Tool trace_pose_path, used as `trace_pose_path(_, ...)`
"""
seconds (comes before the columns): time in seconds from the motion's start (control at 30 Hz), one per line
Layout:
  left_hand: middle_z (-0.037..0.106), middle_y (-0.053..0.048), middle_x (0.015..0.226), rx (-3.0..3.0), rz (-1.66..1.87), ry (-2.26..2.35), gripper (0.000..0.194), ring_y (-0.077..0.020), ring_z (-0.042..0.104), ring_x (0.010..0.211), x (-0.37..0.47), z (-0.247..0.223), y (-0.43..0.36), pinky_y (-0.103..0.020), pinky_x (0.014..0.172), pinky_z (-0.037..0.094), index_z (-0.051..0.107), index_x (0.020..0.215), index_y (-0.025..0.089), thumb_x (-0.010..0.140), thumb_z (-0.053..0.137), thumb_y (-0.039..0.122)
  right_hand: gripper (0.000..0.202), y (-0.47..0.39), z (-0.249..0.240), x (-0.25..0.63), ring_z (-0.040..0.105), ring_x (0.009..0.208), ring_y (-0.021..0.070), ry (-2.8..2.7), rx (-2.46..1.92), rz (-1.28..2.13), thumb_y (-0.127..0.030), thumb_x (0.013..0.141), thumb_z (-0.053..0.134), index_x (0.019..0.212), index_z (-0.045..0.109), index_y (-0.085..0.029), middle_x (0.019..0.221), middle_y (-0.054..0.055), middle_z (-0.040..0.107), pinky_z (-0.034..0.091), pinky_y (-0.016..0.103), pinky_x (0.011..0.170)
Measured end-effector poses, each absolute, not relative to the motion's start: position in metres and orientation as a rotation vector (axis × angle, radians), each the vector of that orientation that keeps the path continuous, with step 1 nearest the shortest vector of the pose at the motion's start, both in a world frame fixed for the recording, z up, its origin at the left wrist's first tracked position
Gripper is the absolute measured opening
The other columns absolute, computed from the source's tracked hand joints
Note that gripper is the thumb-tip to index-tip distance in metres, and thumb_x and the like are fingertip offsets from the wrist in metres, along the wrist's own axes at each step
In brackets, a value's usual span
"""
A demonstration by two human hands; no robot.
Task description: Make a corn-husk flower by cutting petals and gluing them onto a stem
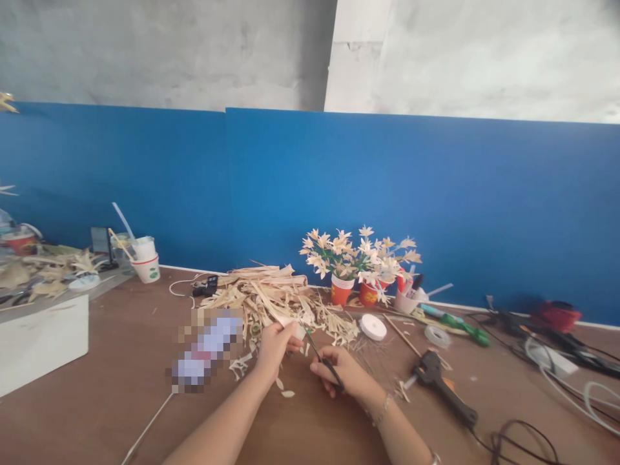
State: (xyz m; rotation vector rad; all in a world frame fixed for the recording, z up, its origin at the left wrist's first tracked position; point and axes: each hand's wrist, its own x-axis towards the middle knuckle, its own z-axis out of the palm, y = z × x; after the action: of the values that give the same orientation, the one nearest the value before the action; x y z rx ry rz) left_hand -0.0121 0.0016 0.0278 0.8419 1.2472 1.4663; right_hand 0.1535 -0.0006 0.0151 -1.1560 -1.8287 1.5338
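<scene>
My left hand (277, 349) pinches a pale strip of dried husk (287, 321) in front of the heap. In my right hand (339, 371) is a pair of dark scissors (331, 373), fingers through the handles, blades pointing up and left close to the strip. Whether the blades touch the strip is too small to tell. A few cut petal-shaped pieces (288, 393) lie on the brown table below my hands. Behind them spreads a pile of dried husk strips and scraps (271, 290).
Red paper cups (341, 292) with pale flowers (334, 252) stand at the back. A white ribbon roll (372, 327), a clear tape roll (436, 336) and a black glue gun (443, 387) lie rightward among cables. A blurred-out object (207, 352) with a cord lies left.
</scene>
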Motion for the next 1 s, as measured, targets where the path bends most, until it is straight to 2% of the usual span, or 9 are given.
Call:
trace_pose_path(0.3,0.065,-0.008,0.046,0.847,1.449,1.236,0.037,-0.0142,0.06,0.041,-0.0134,0.0211,0.0051,-0.019,0.042,0.045,0.063,0.062,0.009,0.063,0.069,0.045,0.04,-0.0017,0.0201,0.1522,0.039,0.03,0.0059,-1.811,-1.211,1.502,-0.054,0.065,0.063,0.068,0.049,-0.017,0.037,-0.009,0.045,0.027,0.016,0.031)
trace_pose_path(0.6,0.066,-0.007,0.047,0.856,1.443,1.222,0.036,-0.0132,0.06,0.04,-0.0146,0.0231,0.0036,-0.019,0.042,0.045,0.061,0.064,0.011,0.066,0.067,0.046,0.038,-0.0009,0.02,0.1531,0.035,0.028,0.0049,-1.822,-1.17,1.492,-0.052,0.067,0.064,0.065,0.049,-0.017,0.035,-0.01,0.041,0.02,0.016,0.03)
trace_pose_path(1.0,0.063,-0.005,0.042,0.882,1.434,1.235,0.038,-0.0127,0.058,0.038,-0.017,0.0212,0.0063,-0.017,0.039,0.042,0.061,0.065,0.012,0.067,0.064,0.049,0.037,-0.0024,0.0239,0.1531,0.033,0.028,0.0043,-1.84,-1.162,1.508,-0.051,0.068,0.063,0.064,0.05,-0.017,0.036,-0.01,0.039,0.019,0.016,0.03)
